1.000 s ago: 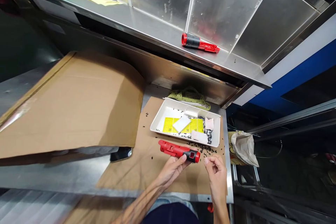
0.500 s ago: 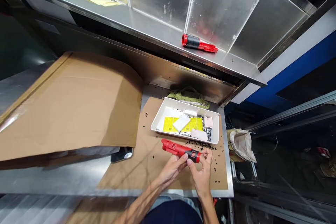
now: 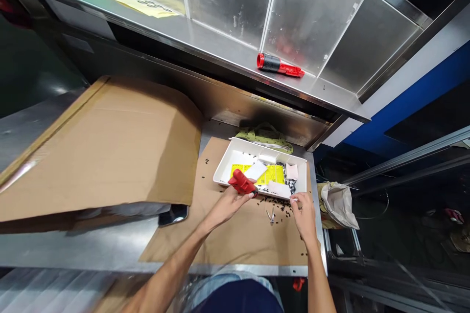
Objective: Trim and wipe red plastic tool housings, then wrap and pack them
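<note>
A large cardboard box (image 3: 135, 142) sits left of a green patterned bag (image 3: 253, 135).

Navy top (image 3: 238, 298), pale blue bottoms (image 3: 194, 293), 2 bare forearms (image 3: 176, 259)

Metal bench (image 3: 121, 245) — cardboard sheet (image 3: 238, 242), carton (image 3: 121, 146)
</note>
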{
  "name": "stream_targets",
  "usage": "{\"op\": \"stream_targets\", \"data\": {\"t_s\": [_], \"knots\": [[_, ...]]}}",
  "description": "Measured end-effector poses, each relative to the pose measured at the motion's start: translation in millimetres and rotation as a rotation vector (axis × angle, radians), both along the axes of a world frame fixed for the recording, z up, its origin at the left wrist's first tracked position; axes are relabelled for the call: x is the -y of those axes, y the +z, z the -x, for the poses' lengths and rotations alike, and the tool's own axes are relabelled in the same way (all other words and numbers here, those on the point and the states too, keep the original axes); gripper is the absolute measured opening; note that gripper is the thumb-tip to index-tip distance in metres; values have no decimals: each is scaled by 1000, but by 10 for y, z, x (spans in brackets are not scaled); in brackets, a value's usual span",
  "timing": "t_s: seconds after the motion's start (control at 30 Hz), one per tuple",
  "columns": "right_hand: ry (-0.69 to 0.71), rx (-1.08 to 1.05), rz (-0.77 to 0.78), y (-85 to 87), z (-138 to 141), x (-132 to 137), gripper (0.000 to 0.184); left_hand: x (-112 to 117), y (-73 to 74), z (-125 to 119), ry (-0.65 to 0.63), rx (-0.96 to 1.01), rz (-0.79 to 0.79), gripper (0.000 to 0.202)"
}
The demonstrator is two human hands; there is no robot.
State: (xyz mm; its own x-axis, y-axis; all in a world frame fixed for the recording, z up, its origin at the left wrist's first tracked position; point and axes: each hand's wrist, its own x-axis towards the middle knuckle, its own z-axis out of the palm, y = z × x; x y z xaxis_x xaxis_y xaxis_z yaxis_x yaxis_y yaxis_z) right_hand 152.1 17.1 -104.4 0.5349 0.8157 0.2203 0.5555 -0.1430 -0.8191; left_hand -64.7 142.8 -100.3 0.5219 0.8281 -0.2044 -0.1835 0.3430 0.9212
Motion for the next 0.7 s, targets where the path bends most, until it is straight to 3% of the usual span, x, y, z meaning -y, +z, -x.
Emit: {"op": "stream_targets", "data": {"t_s": [0.13,0.33,0.5,0.7], "knots": [[84,-82,19,41,304,-47,28,-26,30,10,-6,50,4,41],[1,-333,-78,98,906,-48,36,284,49,-115,46,327,258,54],[-200,-238,-112,220,968,53,35,427,74,-229,78,363,275,65],[-62,-267,-138,254,985,81,37,522,75,-290,20,345,271,66]]}}
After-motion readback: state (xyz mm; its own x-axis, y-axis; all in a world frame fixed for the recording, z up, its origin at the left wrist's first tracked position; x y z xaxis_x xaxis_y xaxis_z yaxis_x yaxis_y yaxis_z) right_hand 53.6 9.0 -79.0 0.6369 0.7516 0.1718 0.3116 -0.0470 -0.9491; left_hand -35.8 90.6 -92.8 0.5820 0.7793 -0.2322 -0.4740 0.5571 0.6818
